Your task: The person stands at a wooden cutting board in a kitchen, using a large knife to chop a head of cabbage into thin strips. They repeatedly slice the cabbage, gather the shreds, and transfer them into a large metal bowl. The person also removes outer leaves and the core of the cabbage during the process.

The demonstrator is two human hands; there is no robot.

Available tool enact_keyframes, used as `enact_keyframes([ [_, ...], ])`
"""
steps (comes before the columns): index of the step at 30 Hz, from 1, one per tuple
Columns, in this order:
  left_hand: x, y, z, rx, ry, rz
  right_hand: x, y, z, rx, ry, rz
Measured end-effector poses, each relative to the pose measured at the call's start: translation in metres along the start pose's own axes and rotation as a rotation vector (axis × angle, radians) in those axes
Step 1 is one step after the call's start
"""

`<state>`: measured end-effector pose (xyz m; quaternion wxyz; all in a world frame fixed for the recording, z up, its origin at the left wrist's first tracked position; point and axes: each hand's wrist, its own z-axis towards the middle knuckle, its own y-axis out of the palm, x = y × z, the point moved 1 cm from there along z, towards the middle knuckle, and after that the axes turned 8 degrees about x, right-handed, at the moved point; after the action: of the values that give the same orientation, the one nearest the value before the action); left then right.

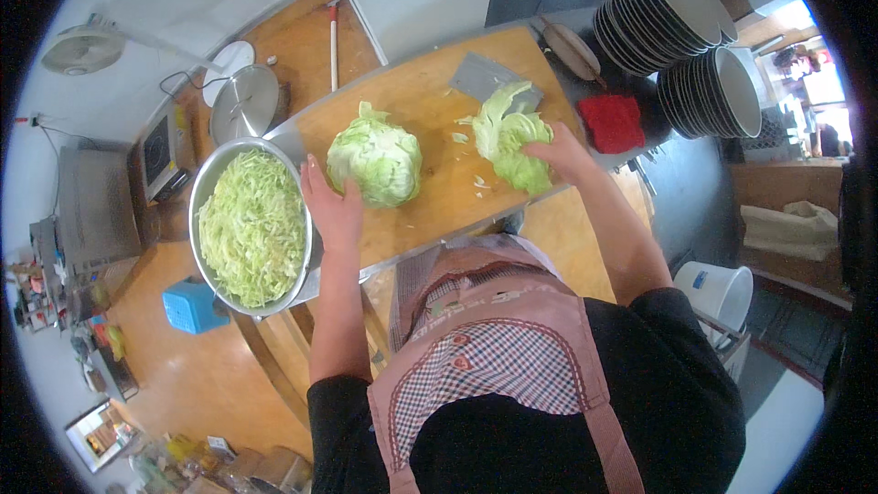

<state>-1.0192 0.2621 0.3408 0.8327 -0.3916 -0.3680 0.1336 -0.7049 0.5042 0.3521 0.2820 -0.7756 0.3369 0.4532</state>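
On a wooden cutting board sits a round head of cabbage or lettuce. My left hand is at its left side, fingers apart, between it and the bowl; whether it touches the head I cannot tell. My right hand grips loose green leaves at the board's right part. Behind these leaves a cleaver's wide metal blade lies flat, partly covered by them. Small leaf scraps lie between the head and the leaves. Left of the board stands a metal bowl heaped with shredded greens.
Tall stacks of plates or bowls stand at the back right, near a folded red cloth. A round metal lid and an induction cooker are at the back left. A blue stool and a white bucket stand lower down.
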Motion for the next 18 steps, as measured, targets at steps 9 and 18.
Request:
enact_keyframes([
  [9, 0.1, 0.023, -0.029, -0.769, -0.27, -1.11, -0.004, 0.055, -0.044, -0.235, -0.125, 0.026],
  [18, 0.095, 0.054, -0.07, -1.044, -0.48, -1.392, 0.005, 0.069, -0.058, -0.189, -0.214, -0.146],
])
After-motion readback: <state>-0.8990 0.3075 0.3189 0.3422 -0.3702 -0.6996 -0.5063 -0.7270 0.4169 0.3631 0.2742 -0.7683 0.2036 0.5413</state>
